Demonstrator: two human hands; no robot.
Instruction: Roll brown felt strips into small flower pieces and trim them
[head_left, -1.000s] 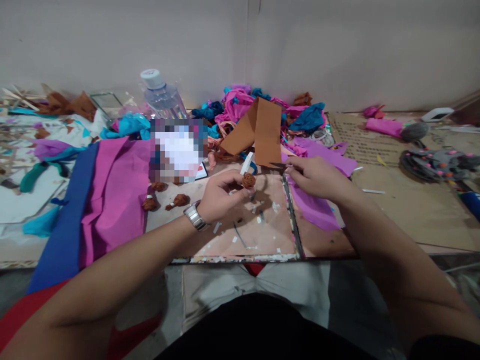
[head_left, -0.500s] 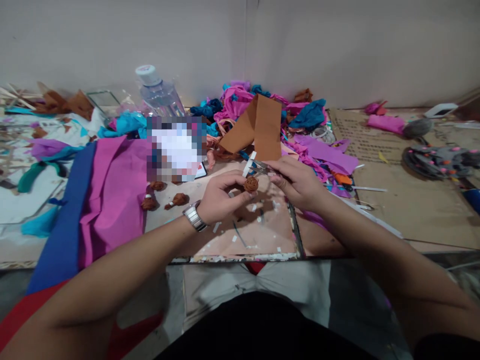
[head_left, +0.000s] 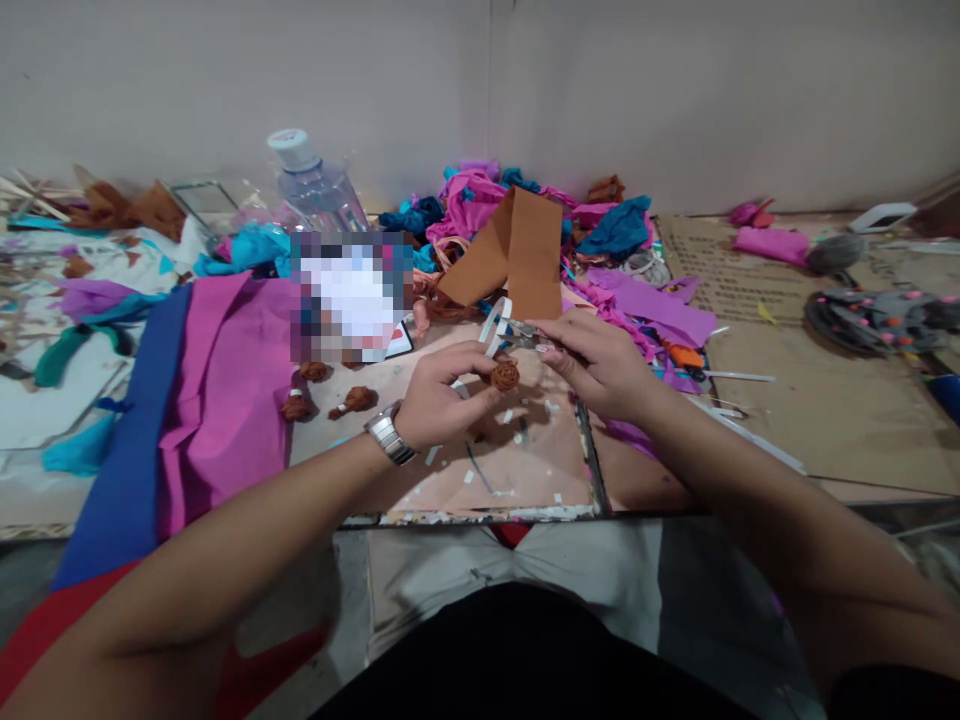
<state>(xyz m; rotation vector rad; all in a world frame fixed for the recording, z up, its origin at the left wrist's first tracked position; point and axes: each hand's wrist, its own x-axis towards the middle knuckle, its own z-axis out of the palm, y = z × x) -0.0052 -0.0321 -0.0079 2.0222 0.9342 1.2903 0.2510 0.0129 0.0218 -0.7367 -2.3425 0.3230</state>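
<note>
My left hand (head_left: 455,385), with a metal-banded watch on the wrist, pinches a rolled brown crepe paper rose (head_left: 505,376) whose spiral face points toward me. A white plastic strip (head_left: 493,325), looking like a cable tie, arches in a loop above the rose. Closed around metal pliers (head_left: 527,338), my right hand (head_left: 596,362) holds their jaws against the strip's right side. Whether the jaws grip the strip I cannot tell. The rose's stem end is hidden by my left fingers.
Several brown paper roses (head_left: 358,399) lie left of my hands near a phone (head_left: 401,340). Folded brown paper (head_left: 534,250) stands behind. A bottle (head_left: 319,190) is at the back. Pink cloth-like sheets (head_left: 225,400) hang over the table's front edge. White clippings (head_left: 469,477) dot the board.
The white strip has gone from a short upright end to a curved loop above the rose. The rose and the pliers have shifted very slightly; both hands keep their holds.
</note>
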